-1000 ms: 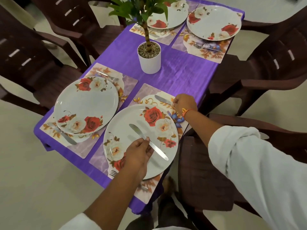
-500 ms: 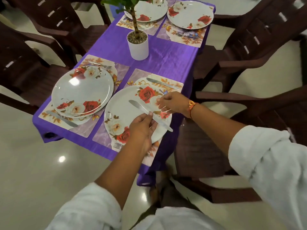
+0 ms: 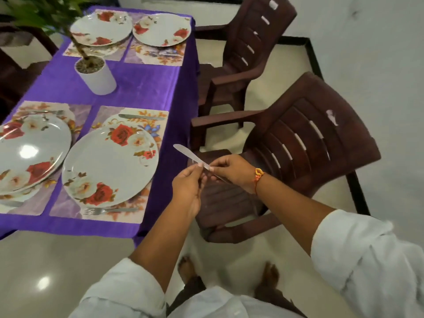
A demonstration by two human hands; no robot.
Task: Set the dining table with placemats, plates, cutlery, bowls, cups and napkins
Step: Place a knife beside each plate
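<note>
Head view, one moment. On the purple-clothed counter [image 3: 149,88] stand four round white plates printed with red and cream roses [image 3: 110,166], one on each of four rectangular floral placemats [image 3: 66,203], and one white cylindrical plant pot [image 3: 98,76] filled with gravel. Two plates lie beyond the pot and two on its near side. Two dark brown slatted plastic armchairs [image 3: 309,145] stand to the right of the pot, off the counter's edge.

On the placemat nearer than the pot and to its right, one steel table knife [image 3: 142,117] lies along the side towards the pot, and one steel fork [image 3: 110,211] lies along the side away from it. More cutlery lies on the other placemats, but it is too blurred to count.

The task's thing is a second table knife, the held steel knife [image 3: 185,153]. It is slim, plain and matt grey, with a rounded blade tip. It is off the counter, nearer than the pot and well to its right, above the seat of the closer armchair. The blade tip points up and back towards the pot.

The left grip [image 3: 188,187] pinches it at mid-length between thumb and fingertips. The right grip [image 3: 231,171] pinches it just beside that, on the handle side. The handle end passes beneath the right palm, and the blade projects free beyond both grips. An orange thread band [image 3: 259,175] circles the right wrist.
</note>
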